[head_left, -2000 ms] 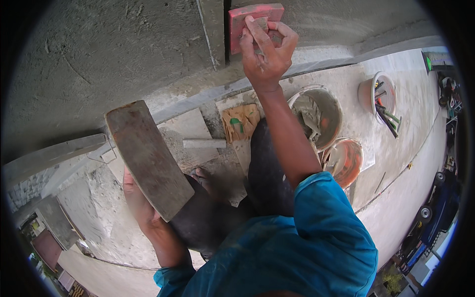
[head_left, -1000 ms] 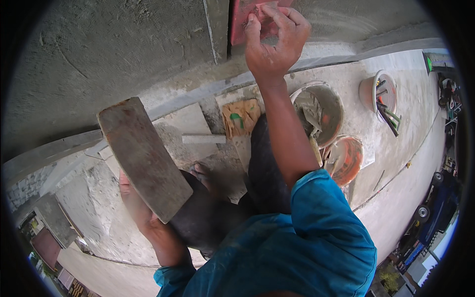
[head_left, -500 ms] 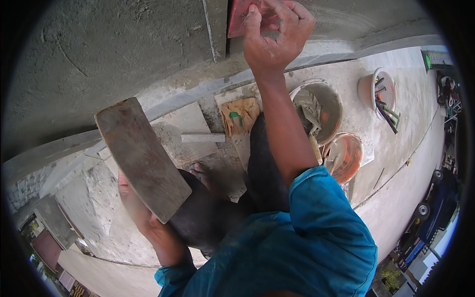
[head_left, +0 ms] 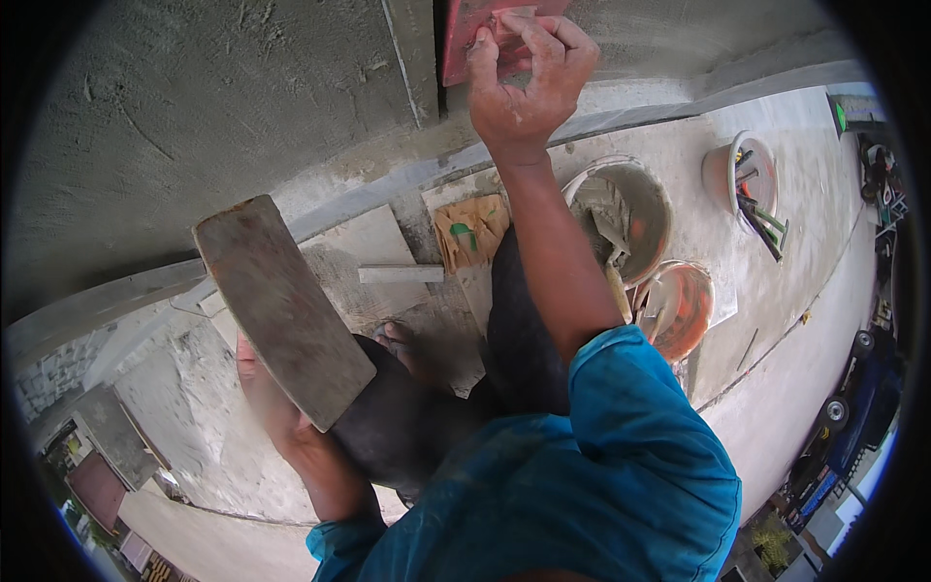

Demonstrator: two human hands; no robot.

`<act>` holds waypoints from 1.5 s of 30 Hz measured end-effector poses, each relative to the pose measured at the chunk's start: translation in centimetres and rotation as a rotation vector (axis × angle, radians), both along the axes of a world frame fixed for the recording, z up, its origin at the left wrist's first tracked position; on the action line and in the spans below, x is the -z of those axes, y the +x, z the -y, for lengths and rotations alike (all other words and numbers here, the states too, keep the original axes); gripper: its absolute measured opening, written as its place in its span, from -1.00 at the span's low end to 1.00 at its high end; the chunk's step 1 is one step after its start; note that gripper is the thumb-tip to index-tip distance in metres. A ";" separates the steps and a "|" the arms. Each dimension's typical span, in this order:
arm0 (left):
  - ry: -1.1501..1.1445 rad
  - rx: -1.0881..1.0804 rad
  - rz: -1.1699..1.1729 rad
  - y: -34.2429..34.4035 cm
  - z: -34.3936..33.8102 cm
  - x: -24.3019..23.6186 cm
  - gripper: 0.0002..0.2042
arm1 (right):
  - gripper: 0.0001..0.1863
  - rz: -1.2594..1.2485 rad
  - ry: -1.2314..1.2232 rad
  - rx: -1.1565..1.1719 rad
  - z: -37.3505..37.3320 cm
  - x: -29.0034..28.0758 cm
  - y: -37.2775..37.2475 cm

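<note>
A building site: a rough grey wall rises over a dusty concrete floor set with a mortar-smeared bucket and a pail of tools.

Float at wall, under right hand; board over left hand. Floor, near its wall edge, left to right: paper, bucket holding trowel, bucket of tools.

In the right upper part of the frame stands a pale bucket, with several tools leaning out of it; near the centre lies a brown paper piece, and just beside it a pale flat strip; at the right edge is a dark blue vehicle; at lower right, a green plant.
</note>
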State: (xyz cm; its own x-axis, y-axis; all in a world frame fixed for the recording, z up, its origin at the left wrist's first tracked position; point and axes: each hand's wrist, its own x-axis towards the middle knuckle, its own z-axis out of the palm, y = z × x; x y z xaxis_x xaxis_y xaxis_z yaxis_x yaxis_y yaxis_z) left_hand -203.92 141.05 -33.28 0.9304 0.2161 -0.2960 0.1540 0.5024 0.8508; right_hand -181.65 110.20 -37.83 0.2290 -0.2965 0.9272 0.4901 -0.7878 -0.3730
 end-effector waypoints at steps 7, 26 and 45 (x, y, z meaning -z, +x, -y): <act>-0.181 -0.038 -0.049 1.7 2.4 -1.9 -0.66 | -0.63 -0.169 0.049 0.000 1.9 5.9 -1.5; -0.152 0.047 -0.005 1.5 2.1 -1.9 -0.60 | -0.67 0.084 -0.143 0.068 1.9 -4.5 1.0; -0.034 0.055 0.055 -0.4 0.8 0.3 -0.47 | -0.38 -0.413 0.382 -0.231 3.3 5.2 -5.1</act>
